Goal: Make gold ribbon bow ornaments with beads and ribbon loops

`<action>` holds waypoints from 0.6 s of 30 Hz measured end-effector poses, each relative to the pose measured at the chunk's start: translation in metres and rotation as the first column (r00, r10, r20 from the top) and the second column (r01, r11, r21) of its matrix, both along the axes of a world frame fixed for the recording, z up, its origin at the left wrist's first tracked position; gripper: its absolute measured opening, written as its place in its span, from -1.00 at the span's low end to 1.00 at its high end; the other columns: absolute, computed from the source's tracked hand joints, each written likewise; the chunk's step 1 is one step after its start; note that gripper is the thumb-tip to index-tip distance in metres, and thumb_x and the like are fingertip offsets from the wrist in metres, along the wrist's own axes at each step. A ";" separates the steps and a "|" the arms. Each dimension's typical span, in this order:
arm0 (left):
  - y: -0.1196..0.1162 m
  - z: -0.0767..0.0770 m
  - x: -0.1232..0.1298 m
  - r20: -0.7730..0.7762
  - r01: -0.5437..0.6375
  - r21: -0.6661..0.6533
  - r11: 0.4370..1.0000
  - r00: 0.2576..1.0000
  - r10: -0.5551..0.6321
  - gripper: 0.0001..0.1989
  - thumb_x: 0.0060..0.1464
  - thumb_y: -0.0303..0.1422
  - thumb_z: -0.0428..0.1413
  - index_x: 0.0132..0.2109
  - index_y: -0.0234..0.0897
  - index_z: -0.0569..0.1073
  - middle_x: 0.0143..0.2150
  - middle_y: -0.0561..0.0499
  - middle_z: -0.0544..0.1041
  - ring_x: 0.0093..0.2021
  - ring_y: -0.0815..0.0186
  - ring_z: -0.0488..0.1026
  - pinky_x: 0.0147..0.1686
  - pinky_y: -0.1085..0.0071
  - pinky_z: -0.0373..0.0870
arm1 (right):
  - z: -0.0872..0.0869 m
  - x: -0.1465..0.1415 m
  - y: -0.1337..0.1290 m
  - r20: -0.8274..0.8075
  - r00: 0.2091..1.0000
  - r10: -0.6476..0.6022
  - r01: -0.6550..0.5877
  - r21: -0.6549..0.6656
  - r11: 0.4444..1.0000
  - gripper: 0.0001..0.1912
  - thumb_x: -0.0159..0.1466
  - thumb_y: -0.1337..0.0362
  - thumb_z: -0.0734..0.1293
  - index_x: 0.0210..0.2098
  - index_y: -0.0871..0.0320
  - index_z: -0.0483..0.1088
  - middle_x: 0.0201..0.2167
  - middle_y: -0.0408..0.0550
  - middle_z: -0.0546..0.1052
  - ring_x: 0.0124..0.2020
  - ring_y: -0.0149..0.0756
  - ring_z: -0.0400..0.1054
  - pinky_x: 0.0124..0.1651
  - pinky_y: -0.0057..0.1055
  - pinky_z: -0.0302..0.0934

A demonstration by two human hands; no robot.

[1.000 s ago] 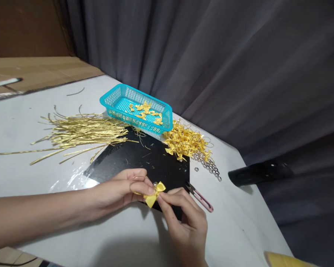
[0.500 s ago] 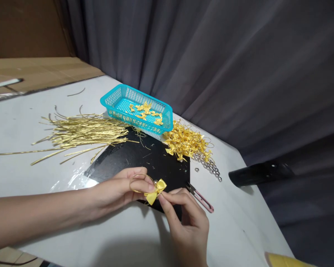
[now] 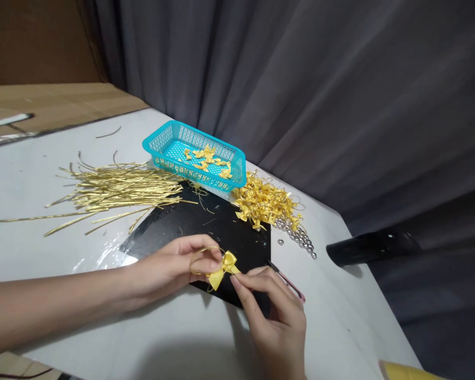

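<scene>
A yellow ribbon bow [image 3: 222, 270] with a loop of thin gold cord [image 3: 193, 259] is held above the front of a black mat [image 3: 206, 227]. My left hand [image 3: 182, 261] pinches the bow and its cord between thumb and fingers, with the loop standing around the thumb. Thumb and forefinger of my right hand [image 3: 275, 311] are closed at the bow's right edge, apparently on a thin cord end; the exact grip is too small to see. Pink-handled thread snips [image 3: 287, 282] lie just behind the right hand, partly covered by it.
A turquoise basket [image 3: 237, 179] holds several yellow bows. Left of it lies a bundle of gold cords [image 3: 122, 187]; to its right are a pile of corded bows [image 3: 261, 198] and small silver rings [image 3: 296, 235]. A black cylinder [image 3: 352, 250] lies at the table's right edge.
My right hand has shifted slightly right, away from the bow, and now covers more of the snips. The bow has turned a little, and my left hand has moved slightly right.
</scene>
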State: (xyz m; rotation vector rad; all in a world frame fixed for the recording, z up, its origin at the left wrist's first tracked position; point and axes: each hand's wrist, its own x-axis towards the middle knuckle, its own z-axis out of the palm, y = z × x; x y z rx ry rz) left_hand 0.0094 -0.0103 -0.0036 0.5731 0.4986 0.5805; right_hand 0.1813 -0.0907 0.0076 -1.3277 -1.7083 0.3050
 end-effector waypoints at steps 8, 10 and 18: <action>0.000 -0.006 0.000 -0.087 0.037 0.081 0.996 0.996 -0.030 -0.83 -0.10 -0.34 0.36 -0.29 -0.25 0.64 -0.22 -0.06 0.63 -0.23 0.30 0.48 -0.20 0.46 0.32 | 0.004 0.005 0.003 0.111 0.993 0.051 -0.058 0.054 0.997 -0.82 0.21 0.56 0.30 -0.36 0.18 0.45 -0.55 -0.13 0.42 -0.49 -0.35 0.30 -0.44 -0.43 0.23; 0.000 -0.007 -0.001 -0.082 0.056 0.100 0.993 0.995 -0.048 -0.84 -0.08 -0.34 0.35 -0.28 -0.23 0.64 -0.20 -0.06 0.64 -0.20 0.31 0.49 -0.17 0.47 0.34 | 0.006 0.005 0.003 0.136 0.989 0.056 -0.066 0.070 0.995 -0.81 0.21 0.57 0.29 -0.38 0.19 0.44 -0.57 -0.13 0.40 -0.51 -0.36 0.28 -0.47 -0.43 0.22; 0.004 -0.008 0.001 -0.117 0.092 0.125 0.988 0.990 -0.078 -0.82 -0.07 -0.31 0.35 -0.25 -0.21 0.65 -0.18 -0.02 0.65 -0.18 0.40 0.50 -0.19 0.62 0.34 | 0.006 0.006 0.004 0.132 0.989 0.068 -0.074 0.040 0.996 -0.82 0.22 0.57 0.28 -0.39 0.21 0.44 -0.58 -0.11 0.39 -0.54 -0.37 0.27 -0.49 -0.44 0.21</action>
